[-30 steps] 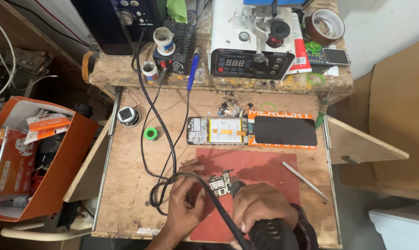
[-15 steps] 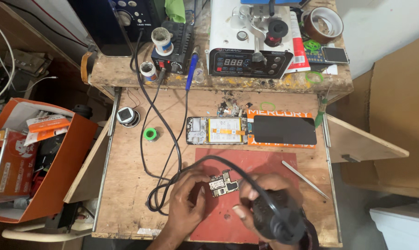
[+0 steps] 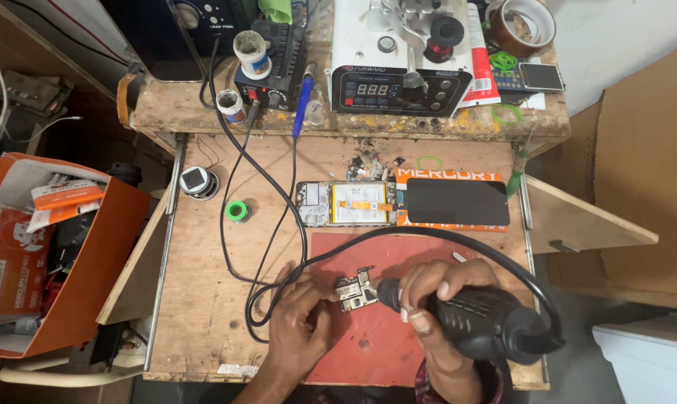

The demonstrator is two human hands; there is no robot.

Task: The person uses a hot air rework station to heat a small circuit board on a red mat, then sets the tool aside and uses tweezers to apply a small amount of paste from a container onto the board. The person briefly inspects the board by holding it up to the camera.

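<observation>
My right hand (image 3: 432,303) grips a black hot-air gun handle (image 3: 477,320) whose nozzle points left at a small circuit board (image 3: 356,289) on the red mat (image 3: 398,254). My left hand (image 3: 302,314) rests on the mat's left edge, its fingertips pressing the board's left side. A thick black hose (image 3: 458,241) loops from the handle over the mat. Behind the mat lie an opened phone body (image 3: 346,203) and a black phone screen (image 3: 457,202) on an orange pad.
A white rework station (image 3: 398,60) and a soldering station (image 3: 273,63) stand on the rear shelf, with tape rolls (image 3: 519,22). A green solder spool (image 3: 237,211) and a round tin (image 3: 198,181) sit at left. An orange box (image 3: 47,254) stands beside the bench.
My right hand has turned and moved right, bringing the hot-air handle out from under my arm so its nozzle meets the board. The left hand stays on the board.
</observation>
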